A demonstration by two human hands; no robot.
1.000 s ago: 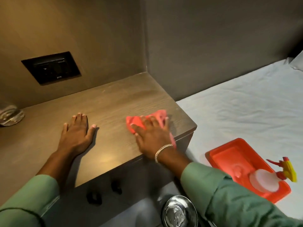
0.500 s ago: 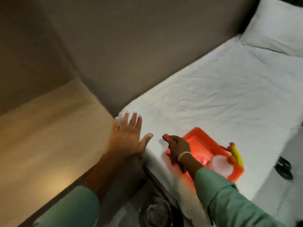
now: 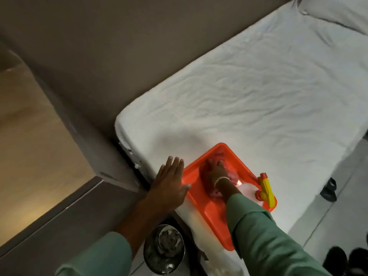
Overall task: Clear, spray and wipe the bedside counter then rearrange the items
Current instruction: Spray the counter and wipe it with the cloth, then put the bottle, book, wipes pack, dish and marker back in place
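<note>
An orange tray [image 3: 201, 172] lies on the near corner of the white bed [image 3: 249, 100]. My right hand [image 3: 214, 172] is inside the tray, pressed on the pink cloth [image 3: 232, 176] that lies bunched under it. A spray bottle with a yellow and red trigger [image 3: 265, 188] lies at the tray's right end. My left hand [image 3: 169, 184] rests flat with fingers spread on the sheet, its thumb touching the tray's left rim. The wooden bedside counter [image 3: 29, 146] shows at the left, with nothing on the part in view.
A round metal bin [image 3: 164, 250] with crumpled waste stands on the floor between counter and bed. A pillow [image 3: 338, 10] lies at the far end of the bed. Dark footwear [image 3: 329, 188] sits on the pale floor at the right. A grey wall [image 3: 119, 46] runs behind.
My view swung from the counter to the bed. My right hand carried the pink cloth off the counter into the orange tray. My left hand left the counter and came to the tray's edge.
</note>
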